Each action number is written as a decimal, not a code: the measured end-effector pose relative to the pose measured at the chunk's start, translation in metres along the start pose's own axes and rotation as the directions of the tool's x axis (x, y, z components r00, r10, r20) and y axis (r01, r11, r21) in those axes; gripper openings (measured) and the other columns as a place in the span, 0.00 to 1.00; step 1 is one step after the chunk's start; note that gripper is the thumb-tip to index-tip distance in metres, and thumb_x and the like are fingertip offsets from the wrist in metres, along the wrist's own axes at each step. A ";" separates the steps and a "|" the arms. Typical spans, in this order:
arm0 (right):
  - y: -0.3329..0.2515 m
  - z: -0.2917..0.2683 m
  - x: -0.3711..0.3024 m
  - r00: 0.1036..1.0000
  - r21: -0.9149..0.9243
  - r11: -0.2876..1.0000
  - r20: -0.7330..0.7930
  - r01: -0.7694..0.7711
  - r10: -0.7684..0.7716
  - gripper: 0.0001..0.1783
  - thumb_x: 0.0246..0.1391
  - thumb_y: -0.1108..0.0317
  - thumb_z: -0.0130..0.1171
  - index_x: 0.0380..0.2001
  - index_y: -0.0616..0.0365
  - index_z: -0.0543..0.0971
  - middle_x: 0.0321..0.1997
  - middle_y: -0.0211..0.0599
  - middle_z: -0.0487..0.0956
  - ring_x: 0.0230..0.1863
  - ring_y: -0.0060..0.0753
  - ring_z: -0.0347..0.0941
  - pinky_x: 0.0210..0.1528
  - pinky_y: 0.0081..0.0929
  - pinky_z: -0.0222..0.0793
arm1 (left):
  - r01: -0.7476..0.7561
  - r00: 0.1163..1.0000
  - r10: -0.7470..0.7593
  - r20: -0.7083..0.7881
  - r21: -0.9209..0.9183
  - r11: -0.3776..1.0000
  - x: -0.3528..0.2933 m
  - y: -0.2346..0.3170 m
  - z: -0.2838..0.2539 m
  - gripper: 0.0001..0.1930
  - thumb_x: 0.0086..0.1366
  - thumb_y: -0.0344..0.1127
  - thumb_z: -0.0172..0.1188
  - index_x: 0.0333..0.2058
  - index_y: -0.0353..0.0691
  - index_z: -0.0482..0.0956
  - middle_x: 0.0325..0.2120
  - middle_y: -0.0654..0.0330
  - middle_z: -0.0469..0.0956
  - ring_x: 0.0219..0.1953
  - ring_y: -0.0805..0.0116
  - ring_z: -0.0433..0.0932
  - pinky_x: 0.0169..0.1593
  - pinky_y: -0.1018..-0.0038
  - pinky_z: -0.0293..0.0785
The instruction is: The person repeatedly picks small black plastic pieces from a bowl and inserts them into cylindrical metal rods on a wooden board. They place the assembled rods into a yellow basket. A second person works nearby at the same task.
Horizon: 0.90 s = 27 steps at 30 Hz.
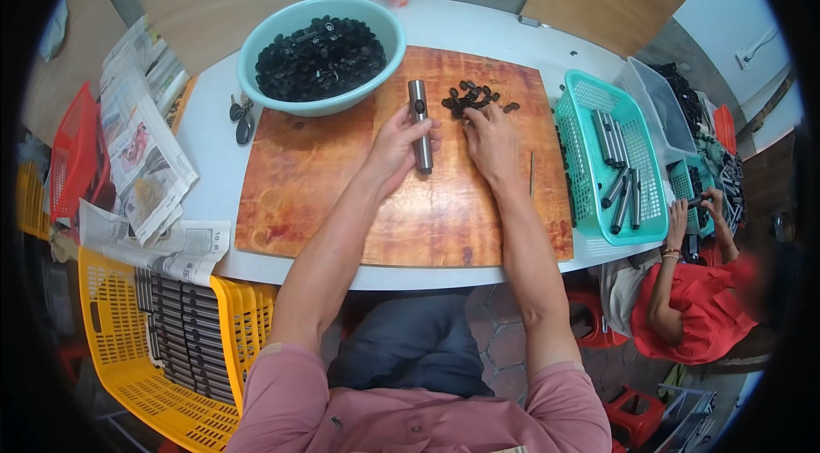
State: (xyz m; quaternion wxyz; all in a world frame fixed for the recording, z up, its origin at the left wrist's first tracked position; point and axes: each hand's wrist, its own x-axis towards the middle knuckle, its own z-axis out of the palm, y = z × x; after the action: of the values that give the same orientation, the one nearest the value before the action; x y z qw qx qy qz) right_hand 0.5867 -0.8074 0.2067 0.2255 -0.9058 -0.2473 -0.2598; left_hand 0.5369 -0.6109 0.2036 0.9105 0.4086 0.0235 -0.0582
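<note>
My left hand [396,150] is closed around a silver metal tube [419,127] with a dark oval spot near its upper end. The tube stands nearly upright in the picture, above the wooden board [325,197]. To its right, my right hand [490,139] reaches with its fingertips to a small pile of black oval pieces [471,96]. Its fingers are bent together at the pile's near edge, and whatever they pinch is hidden. A thin metal rod [531,175] lies on the board beside my right forearm.
A pale green basin [256,87] full of black pieces stands at the far left. Keys [243,118] lie beside it. On the right, a green basket [589,188] holds several tubes. A yellow crate [111,316] of stacked tubes is at lower left. A co-worker in red [696,308] sits at right.
</note>
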 end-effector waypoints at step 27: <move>-0.008 0.020 0.006 0.987 0.028 0.988 0.039 0.155 -0.156 0.10 0.51 0.69 0.68 0.36 0.58 0.81 0.36 0.38 0.78 0.42 0.42 0.75 0.45 0.39 0.67 | 0.037 0.997 -0.026 0.075 -0.148 0.988 -0.001 0.001 -0.003 0.17 0.72 0.29 0.48 0.58 0.34 0.67 0.45 0.49 0.78 0.43 0.59 0.80 0.49 0.62 0.80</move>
State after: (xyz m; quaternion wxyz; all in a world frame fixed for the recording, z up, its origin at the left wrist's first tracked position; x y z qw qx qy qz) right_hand 0.5938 -0.7889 0.1971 0.2110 -0.8860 -0.3249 -0.2548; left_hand 0.5356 -0.6074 0.2023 0.9378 0.3364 0.0009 -0.0856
